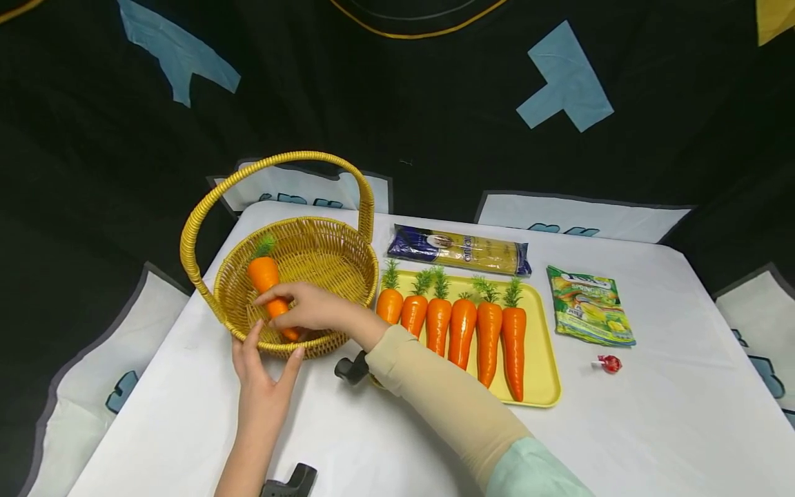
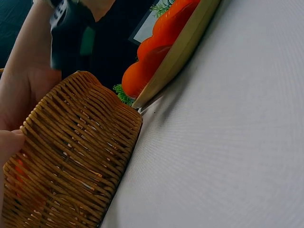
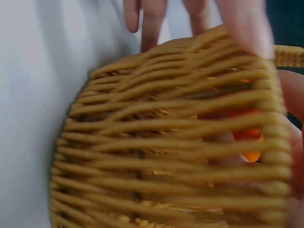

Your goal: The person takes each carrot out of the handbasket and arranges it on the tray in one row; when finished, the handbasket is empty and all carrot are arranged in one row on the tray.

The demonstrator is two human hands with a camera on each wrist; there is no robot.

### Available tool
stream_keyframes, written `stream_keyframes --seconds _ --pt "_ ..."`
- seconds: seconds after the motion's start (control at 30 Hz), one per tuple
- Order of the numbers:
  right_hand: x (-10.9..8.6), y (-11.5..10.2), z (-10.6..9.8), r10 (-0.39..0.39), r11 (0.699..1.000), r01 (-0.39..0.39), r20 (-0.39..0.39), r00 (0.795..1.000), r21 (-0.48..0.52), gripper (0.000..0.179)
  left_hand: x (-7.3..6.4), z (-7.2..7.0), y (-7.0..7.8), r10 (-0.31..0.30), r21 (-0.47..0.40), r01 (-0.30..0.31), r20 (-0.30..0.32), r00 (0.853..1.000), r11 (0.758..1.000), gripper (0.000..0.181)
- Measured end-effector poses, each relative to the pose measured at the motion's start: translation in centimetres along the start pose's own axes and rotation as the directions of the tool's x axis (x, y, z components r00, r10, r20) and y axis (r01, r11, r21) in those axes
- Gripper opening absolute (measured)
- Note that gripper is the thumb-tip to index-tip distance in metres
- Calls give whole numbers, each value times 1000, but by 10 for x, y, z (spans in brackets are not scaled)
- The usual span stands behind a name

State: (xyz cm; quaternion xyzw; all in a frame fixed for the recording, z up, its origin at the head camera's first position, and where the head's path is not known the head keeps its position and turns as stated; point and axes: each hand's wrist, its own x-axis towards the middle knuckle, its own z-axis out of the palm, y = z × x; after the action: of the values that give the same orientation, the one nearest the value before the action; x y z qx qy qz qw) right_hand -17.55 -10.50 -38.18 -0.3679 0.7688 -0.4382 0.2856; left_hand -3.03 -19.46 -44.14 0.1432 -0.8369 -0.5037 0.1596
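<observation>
An orange carrot with a green leafy top lies tilted inside the yellow-brown wicker basket, leaves against the far left wall. My right hand reaches over the front rim and pinches the carrot's lower part between thumb and fingers. My left hand rests against the near side of the basket with fingers spread and fairly straight. In the left wrist view, a left fingertip touches the rim. The right wrist view shows the woven wall close up, with orange glimpsed through its gaps.
To the right, several carrots lie side by side on a yellow tray, partly behind the right forearm. A pasta packet lies behind it. Farther right are a green packet and a red lollipop. The tall basket handle arches overhead.
</observation>
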Motion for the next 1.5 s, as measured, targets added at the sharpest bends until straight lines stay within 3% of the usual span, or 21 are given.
stream_keyframes --seconds 0.33,0.53,0.77,0.97,1.27,1.37,1.5 --pt "-35 -5 -23 -57 998 52 -116 992 -42 40 1 1 0 -10 8 10 13 1000 1000 81" --pt "-66 -7 -32 -79 996 85 -150 986 38 40 1 2 -1 -17 8 17 21 1000 1000 82" --pt "-121 9 -44 -99 991 114 -192 976 70 41 1 6 -1 -30 5 30 31 999 1000 82" --pt "-177 31 -56 -32 999 39 -296 955 15 41 2 7 -1 -36 4 36 42 998 999 82" --pt "-251 65 -72 100 994 -111 -494 864 6 46 2 5 -2 -39 6 39 40 998 999 82" --pt "-275 78 -74 148 986 -162 -554 819 24 48 2 4 -2 -38 7 38 33 999 999 82" --pt "-303 90 -77 269 956 -284 -622 735 78 50 3 3 -1 -26 -6 26 23 999 1000 82"
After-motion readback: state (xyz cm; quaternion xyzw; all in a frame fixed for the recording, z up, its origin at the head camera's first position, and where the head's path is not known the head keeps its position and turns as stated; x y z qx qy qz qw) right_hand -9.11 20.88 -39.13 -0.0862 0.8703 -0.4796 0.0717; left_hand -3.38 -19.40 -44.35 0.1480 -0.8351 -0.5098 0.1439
